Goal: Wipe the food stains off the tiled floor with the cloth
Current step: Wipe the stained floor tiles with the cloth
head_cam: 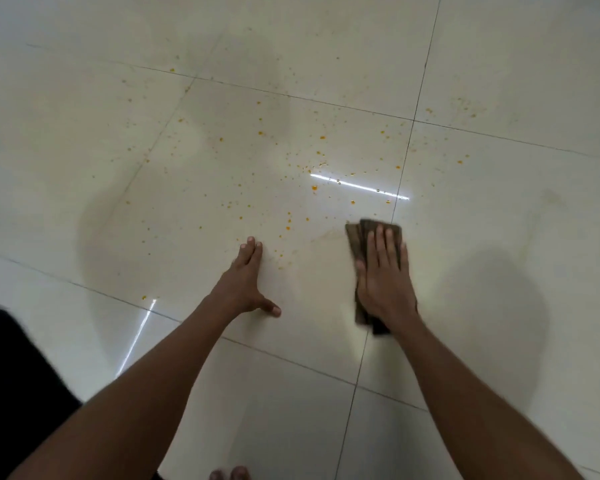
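From the head view, the tiled floor (499, 81) is made of large, glossy, cream-white square tiles divided by thin dark grout lines that cross just right of centre, and its polished glaze throws back two bright white streaks of light, one in the middle and one near the left. Small orange-yellow food stains (284, 174) lie scattered as round droplets and fine specks over the central tile, thickest around the middle streak, with a few more on the far right tile and one drop near the left streak. The cloth (357, 237) is a dark brown, folded, roughly rectangular pad with a coarse, matte look, lying flat on the floor at the right edge of the central tile, close to the grout line. The right hand (383, 271) presses down on top of it with the palm flat and the fingers spread and straight, so the cloth shows beyond the fingertips and along the left side of the hand. The left hand (246, 278) rests bare on the tile to the left of the cloth, apart from it, fingers together and extended, thumb stretched out to the right, holding nothing. A faint pale smear marks the tile between the two hands. Bare toes (229, 474) show at the near edge, and dark fabric (11, 375) fills the near left corner.
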